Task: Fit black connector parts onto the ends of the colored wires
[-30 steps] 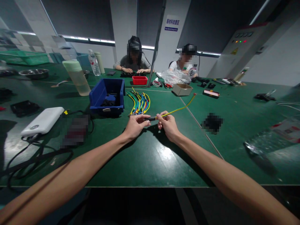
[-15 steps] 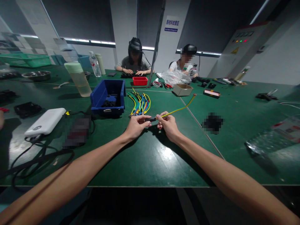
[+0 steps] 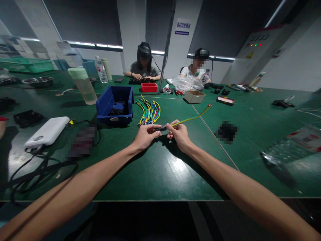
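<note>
Head view, contents as we find them on and over the green counter (image 3: 160, 180).

Item one: a yellow-green wire (image 3: 192, 118), single, held just above the counter between us and the far side, running out rightward in a gentle curve to a reddish tip (image 3: 210, 105).

Item two: a black sleeve (image 3: 161, 128), slim, lying between our hands in line with the wire's near end (our fingers cover the join, so how deep the wire sits we cannot tell).

Hands, two: our left hand (image 3: 146, 137) pinches the sleeve between thumb and fingers; our right hand (image 3: 180, 135) pinches the wire close by the sleeve, remaining fingers curled.

Handling, as we judge it: wire light, springy, inclined to flex if held far out, so best taken close to the sleeve; sleeve light, probably smooth and a little slippery, best gripped along its sides. Neither seems fragile, though the tip may deserve care.

Adjacent stock: a bundle of coloured wires (image 3: 151, 110) just beyond our left hand; beside it, a blue bin (image 3: 104, 118) containing small dark pieces (image 3: 117, 111).
</note>
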A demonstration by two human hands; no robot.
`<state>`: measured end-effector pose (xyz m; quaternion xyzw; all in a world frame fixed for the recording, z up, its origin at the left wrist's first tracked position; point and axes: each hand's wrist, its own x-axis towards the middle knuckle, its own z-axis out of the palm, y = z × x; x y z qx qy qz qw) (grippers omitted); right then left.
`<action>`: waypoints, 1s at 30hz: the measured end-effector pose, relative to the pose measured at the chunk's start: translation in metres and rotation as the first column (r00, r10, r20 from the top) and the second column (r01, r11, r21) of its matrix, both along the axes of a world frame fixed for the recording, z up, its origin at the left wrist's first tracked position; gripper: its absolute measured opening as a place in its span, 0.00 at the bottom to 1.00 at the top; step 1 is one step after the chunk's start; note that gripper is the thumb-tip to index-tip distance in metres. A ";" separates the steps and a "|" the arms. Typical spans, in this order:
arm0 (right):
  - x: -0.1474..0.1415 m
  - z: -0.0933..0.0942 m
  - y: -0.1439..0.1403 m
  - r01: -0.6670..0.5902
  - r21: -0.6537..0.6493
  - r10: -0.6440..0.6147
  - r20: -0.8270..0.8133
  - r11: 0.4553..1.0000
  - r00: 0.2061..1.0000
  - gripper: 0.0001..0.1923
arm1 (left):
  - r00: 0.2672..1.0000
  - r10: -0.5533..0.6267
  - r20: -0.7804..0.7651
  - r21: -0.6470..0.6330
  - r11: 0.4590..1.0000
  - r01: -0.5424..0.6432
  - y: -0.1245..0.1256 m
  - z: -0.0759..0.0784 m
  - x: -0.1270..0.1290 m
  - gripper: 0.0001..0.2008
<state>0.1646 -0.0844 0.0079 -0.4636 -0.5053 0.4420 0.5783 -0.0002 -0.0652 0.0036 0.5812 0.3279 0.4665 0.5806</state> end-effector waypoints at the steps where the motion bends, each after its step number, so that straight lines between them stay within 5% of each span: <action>1: 0.000 0.000 0.000 0.000 -0.001 0.000 0.002 1.000 1.000 0.18 | 1.000 0.001 0.000 0.002 1.000 -0.001 0.000 0.000 0.000 0.18; 30: -0.002 -0.003 0.000 -0.004 0.028 0.003 0.026 1.000 1.000 0.18 | 0.989 0.077 -0.130 0.054 0.996 -0.070 -0.005 0.017 -0.002 0.13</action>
